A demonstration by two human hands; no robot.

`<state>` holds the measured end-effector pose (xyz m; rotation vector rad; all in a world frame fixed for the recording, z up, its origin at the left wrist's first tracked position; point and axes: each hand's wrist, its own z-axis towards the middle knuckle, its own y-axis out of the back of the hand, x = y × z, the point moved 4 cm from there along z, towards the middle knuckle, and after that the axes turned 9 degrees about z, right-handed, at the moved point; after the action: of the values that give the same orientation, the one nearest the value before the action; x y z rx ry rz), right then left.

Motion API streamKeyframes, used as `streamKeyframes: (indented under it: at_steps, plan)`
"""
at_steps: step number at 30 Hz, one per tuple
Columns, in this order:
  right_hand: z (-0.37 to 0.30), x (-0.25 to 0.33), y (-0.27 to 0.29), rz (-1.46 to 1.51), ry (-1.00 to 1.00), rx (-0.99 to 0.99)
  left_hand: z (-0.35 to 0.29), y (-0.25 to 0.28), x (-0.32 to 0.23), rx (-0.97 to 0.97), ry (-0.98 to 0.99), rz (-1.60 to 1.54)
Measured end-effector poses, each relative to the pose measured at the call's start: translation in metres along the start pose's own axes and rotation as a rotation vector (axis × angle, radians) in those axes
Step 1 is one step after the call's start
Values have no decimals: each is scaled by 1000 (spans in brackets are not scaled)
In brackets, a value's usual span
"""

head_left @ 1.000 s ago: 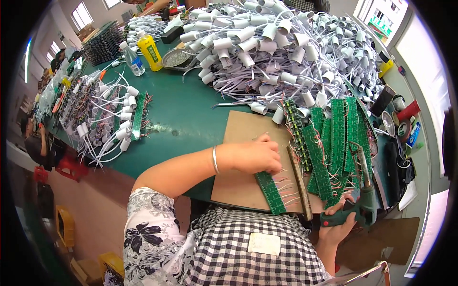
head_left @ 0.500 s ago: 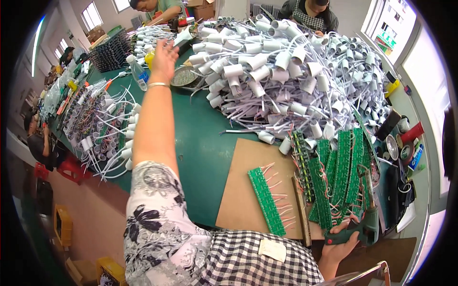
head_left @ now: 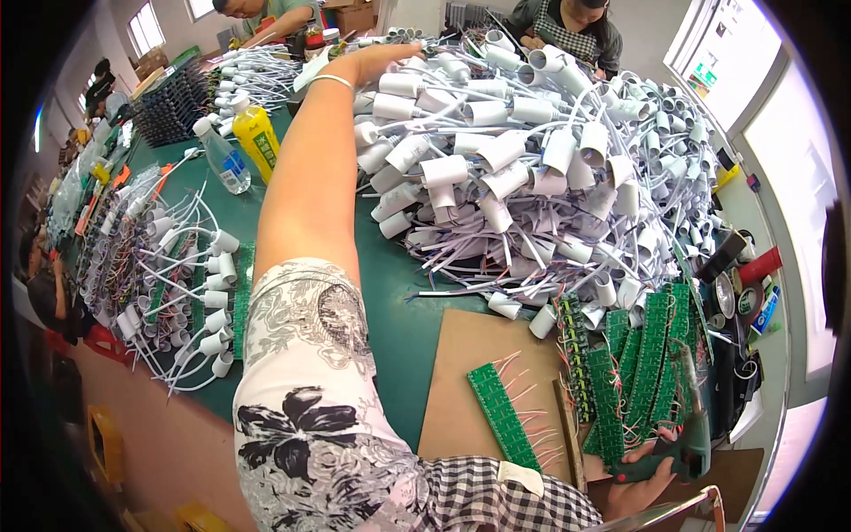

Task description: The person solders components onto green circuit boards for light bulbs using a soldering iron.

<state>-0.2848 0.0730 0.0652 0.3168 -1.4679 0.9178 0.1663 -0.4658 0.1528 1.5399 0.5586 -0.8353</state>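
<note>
White sockets [head_left: 219, 299], wired: a row at left on the tabletop [head_left: 399, 372]. Clear bottle [head_left: 228, 162] and yellow bottle [head_left: 257, 137]: side by side, beyond the row. Left hand [head_left: 386, 59]: stretched to the back-left of a large socket heap [head_left: 507, 173]; grip cannot be told. Green circuit board [head_left: 503, 418], wires rightward: slanted on a brown sheet [head_left: 450, 390]. Wooden strip [head_left: 570, 436]: alongside it. Overlapping circuit boards [head_left: 645, 363]: to the right. Right hand [head_left: 644, 488]: wrapped round a green soldering gun [head_left: 697, 441].
</note>
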Motion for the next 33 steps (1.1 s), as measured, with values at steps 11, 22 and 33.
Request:
streamKeyframes:
  at_steps: [11, 22, 33]
  plan:
    - [6, -10, 5, 145, -71, 180, -77, -36, 22, 20, -196, -512]
    - [-1, -22, 22, 347, -150, 240, -210, -129, 13, -794, -158, -93]
    - [-20, 0, -11, 320, -121, 330, -268, -161, 3, -737, 203, 188]
